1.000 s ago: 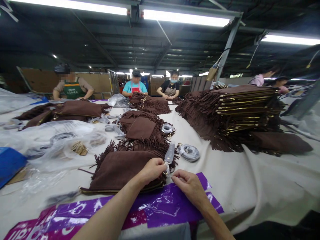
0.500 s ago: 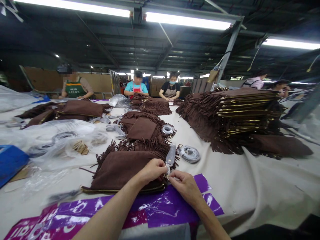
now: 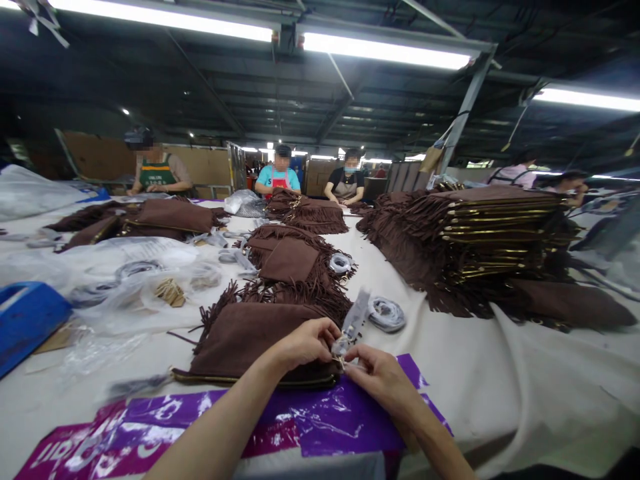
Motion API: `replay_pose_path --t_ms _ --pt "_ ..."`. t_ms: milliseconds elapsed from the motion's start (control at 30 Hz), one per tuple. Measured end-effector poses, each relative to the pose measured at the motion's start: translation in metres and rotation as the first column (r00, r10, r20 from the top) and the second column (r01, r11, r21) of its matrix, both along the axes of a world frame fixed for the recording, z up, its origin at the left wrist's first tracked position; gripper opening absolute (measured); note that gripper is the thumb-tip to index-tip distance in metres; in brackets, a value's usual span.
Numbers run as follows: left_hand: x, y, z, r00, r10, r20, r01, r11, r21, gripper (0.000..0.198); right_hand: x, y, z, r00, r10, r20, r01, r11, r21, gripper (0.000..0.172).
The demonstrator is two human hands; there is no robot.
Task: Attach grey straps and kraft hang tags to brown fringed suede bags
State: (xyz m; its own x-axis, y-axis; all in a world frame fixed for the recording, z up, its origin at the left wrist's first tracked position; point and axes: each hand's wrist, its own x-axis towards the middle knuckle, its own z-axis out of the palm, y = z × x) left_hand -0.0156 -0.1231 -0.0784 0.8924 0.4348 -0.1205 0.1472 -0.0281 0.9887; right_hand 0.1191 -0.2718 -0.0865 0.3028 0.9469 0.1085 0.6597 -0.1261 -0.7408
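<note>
A brown fringed bag [image 3: 245,340] lies flat in front of me, its gold zipper edge toward me. At its right corner my left hand [image 3: 313,341] is closed in a pinch on a short strap [image 3: 357,310] wrapped in clear plastic, which sticks up beyond the fingers. My right hand [image 3: 383,380] pinches from the other side at a small gold clasp [image 3: 340,361], fingertips close to the left ones. The fingers partly hide the clasp, and I cannot tell whether it is hooked to the bag. A coiled, wrapped strap [image 3: 387,313] lies just beyond.
Purple plastic sheeting [image 3: 350,417] covers the near table edge. A tall stack of brown bags [image 3: 500,233] stands at right; more fringed bags [image 3: 290,257] lie ahead. Clear plastic bags [image 3: 145,287] and a blue bin [image 3: 33,323] sit at left. Several people work across the table.
The view has shifted slightly, moving the scene a little to the right. Both hands stay at the bag's corner; the wrapped strap leans farther right and the right fingers have shifted around the clasp.
</note>
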Motion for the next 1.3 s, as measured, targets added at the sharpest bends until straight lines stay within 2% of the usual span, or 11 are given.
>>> replay_pose_path --t_ms 133,267,433,500,567,700,800,933,1033,1167,1300 --pt "-0.011 0.011 0.015 0.974 0.099 0.204 -0.063 0.983 -0.173 0.055 0.003 -0.006 0.008 0.998 0.023 -0.057 -0.024 1.000 -0.012 0.016" --pt "-0.017 0.012 0.029 0.924 0.180 0.336 -0.085 0.957 -0.278 0.055 -0.014 0.005 0.016 0.985 0.027 -0.173 -0.020 0.999 0.044 0.024" --pt "-0.015 0.007 0.029 0.913 0.197 0.358 -0.066 0.936 -0.346 0.050 -0.026 0.028 0.018 0.997 0.057 -0.042 -0.050 0.989 0.139 0.024" --pt "-0.015 0.009 0.025 0.927 0.197 0.320 -0.087 0.941 -0.327 0.046 -0.022 0.033 0.014 0.995 0.059 -0.076 -0.047 0.987 0.153 0.030" --pt "-0.015 0.011 0.019 0.964 0.153 0.216 -0.099 0.966 -0.240 0.039 -0.017 0.035 0.007 0.978 0.052 -0.203 -0.023 0.989 0.145 0.032" --pt "-0.011 0.007 0.008 1.000 0.010 -0.016 -0.010 1.000 -0.021 0.019 -0.008 0.035 -0.008 0.874 0.008 -0.485 0.054 0.992 0.113 0.037" --pt "-0.006 -0.004 0.004 0.998 0.062 -0.022 -0.061 0.998 0.027 0.012 -0.007 0.034 -0.015 0.827 -0.008 -0.562 0.088 0.989 0.115 0.040" --pt "0.000 -0.016 0.003 0.981 0.195 0.005 -0.195 0.981 -0.007 0.015 -0.010 0.034 -0.017 0.827 -0.003 -0.563 0.122 0.977 0.175 0.041" --pt "0.004 -0.019 0.000 0.966 0.256 0.023 -0.255 0.966 -0.034 0.015 -0.012 0.034 -0.015 0.877 -0.022 -0.479 0.149 0.962 0.229 0.039" --pt "0.008 -0.019 -0.006 0.954 0.296 0.043 -0.296 0.955 -0.004 0.015 -0.013 0.034 -0.012 0.927 -0.043 -0.372 0.153 0.950 0.272 0.039" --pt "0.008 -0.017 -0.007 0.957 0.284 0.056 -0.287 0.956 0.058 0.011 -0.011 0.034 -0.015 0.951 -0.055 -0.304 0.139 0.956 0.259 0.040"
